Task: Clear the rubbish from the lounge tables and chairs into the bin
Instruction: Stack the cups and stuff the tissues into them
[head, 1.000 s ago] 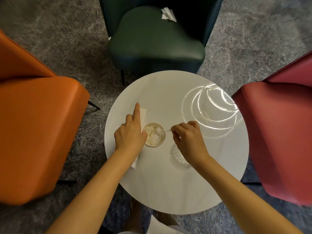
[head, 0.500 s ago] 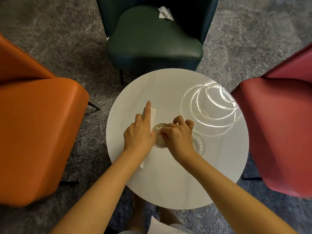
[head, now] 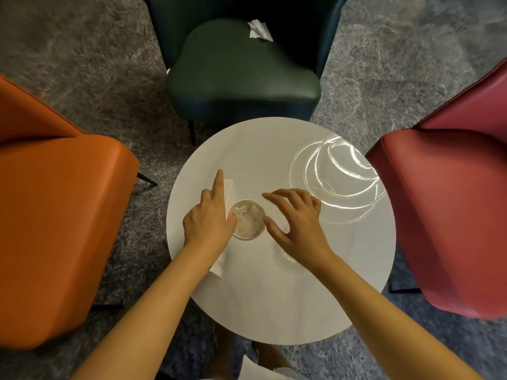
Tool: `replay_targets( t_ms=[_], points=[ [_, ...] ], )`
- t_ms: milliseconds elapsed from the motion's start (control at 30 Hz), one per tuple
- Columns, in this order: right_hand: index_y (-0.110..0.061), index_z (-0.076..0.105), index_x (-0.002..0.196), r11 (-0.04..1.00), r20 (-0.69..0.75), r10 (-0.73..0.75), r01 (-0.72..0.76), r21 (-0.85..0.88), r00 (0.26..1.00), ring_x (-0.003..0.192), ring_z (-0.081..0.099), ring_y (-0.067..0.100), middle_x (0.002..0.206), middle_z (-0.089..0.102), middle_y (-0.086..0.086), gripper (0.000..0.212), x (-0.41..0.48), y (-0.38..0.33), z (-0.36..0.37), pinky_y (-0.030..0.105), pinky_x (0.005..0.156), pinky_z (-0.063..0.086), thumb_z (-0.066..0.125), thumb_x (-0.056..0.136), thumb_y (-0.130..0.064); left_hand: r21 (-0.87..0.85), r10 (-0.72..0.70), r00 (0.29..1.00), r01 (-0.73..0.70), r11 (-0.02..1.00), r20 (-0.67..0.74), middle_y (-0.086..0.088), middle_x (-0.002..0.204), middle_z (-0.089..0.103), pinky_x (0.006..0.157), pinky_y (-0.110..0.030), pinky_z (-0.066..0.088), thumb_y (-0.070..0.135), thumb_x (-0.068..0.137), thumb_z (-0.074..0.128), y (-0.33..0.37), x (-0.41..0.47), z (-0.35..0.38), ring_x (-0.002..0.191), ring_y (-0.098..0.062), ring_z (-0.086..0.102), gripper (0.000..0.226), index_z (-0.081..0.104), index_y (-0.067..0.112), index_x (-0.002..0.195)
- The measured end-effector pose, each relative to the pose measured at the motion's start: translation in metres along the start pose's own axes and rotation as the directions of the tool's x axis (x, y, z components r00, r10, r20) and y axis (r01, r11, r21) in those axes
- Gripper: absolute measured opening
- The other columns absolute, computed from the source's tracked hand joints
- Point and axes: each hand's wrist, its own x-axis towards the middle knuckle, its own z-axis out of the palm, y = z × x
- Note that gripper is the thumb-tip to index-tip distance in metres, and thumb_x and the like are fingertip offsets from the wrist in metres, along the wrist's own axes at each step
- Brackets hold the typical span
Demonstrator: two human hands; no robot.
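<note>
**Both hands at the cup on the round table**

The cup [head: 248, 223], stuffed with crumpled tissue, is sitting left of the table's [head: 288, 305] centre. The left hand [head: 207, 223] is lying on a white packet [head: 228, 187], index finger straight and thumb touching the cup's rim; whether it is gripping cannot be told. The right hand [head: 297, 223] is hovering wide open just beside the cup, over a faint clear lid [head: 286, 257]. Another tissue [head: 259, 30] is lying on the green chair [head: 241, 69] beyond the far edge.

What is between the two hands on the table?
A small cup stuffed with crumpled tissue stands between the left hand and right hand, in the head view.
</note>
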Motion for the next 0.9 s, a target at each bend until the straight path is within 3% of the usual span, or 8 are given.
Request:
replay_targets(
  t_ms=[200,333,500,567,633,900],
  points=[
    [-0.017,0.044,0.133,0.989,0.131,0.146,-0.147,-0.001,0.981,0.122,0.041,0.023,0.133,0.049,0.002,0.056,-0.013,0.025,-0.003,0.028,0.099,0.018,0.043,0.085,-0.047,0.005,-0.069,0.998,0.069,0.998,-0.006,-0.013,0.134,0.039,0.081,-0.040,0.042,0.033,0.088,0.056,-0.012,0.002,-0.018,0.106,-0.033,0.053,0.088,-0.009,0.027,0.146],
    [-0.020,0.040,0.136,0.994,0.164,0.109,-0.111,0.004,0.981,0.125,0.038,0.021,0.136,0.046,0.001,0.054,0.005,0.009,-0.005,0.031,0.102,0.019,0.047,0.088,-0.045,-0.029,-0.150,0.989,0.150,0.988,-0.006,-0.014,0.140,0.036,0.091,-0.046,0.040,0.033,0.086,0.059,-0.028,0.007,-0.047,0.117,-0.035,0.047,0.090,-0.008,0.028,0.146],
    [-0.023,0.036,0.137,0.995,0.132,0.079,-0.086,0.050,0.988,0.130,0.033,0.020,0.141,0.042,0.001,0.049,0.061,-0.053,-0.008,0.037,0.109,0.017,0.044,0.092,-0.043,-0.048,-0.177,0.982,0.174,0.984,-0.066,-0.015,0.141,0.036,0.092,-0.045,0.040,0.035,0.085,0.062,-0.063,0.018,-0.101,0.122,-0.035,0.044,0.094,-0.008,0.027,0.146],
    [-0.024,0.038,0.136,0.994,0.111,0.077,-0.085,0.071,0.991,0.131,0.033,0.021,0.142,0.041,0.002,0.049,0.085,-0.085,-0.003,0.038,0.110,0.017,0.043,0.092,-0.043,-0.041,-0.173,0.980,0.170,0.985,-0.099,-0.015,0.139,0.038,0.086,-0.040,0.040,0.034,0.085,0.062,-0.088,0.023,-0.122,0.121,-0.034,0.045,0.093,-0.007,0.026,0.147],
    [-0.024,0.039,0.135,0.995,0.090,0.061,-0.068,0.080,0.994,0.131,0.033,0.021,0.141,0.042,0.002,0.048,0.109,-0.117,0.009,0.037,0.110,0.018,0.044,0.092,-0.043,-0.046,-0.170,0.979,0.166,0.985,-0.114,-0.014,0.133,0.042,0.077,-0.037,0.038,0.033,0.085,0.061,-0.118,0.031,-0.143,0.115,-0.033,0.048,0.091,-0.006,0.026,0.147],
    [-0.020,0.045,0.131,0.996,0.026,0.017,-0.019,0.092,1.000,0.125,0.039,0.022,0.133,0.050,0.003,0.043,0.193,-0.250,0.081,0.038,0.105,0.023,0.046,0.093,-0.039,0.012,-0.154,0.977,0.157,0.988,-0.146,-0.011,0.136,0.041,0.072,-0.036,0.035,0.029,0.084,0.059,-0.269,0.066,-0.233,0.112,-0.035,0.051,0.090,-0.005,0.029,0.147]
  ],
)
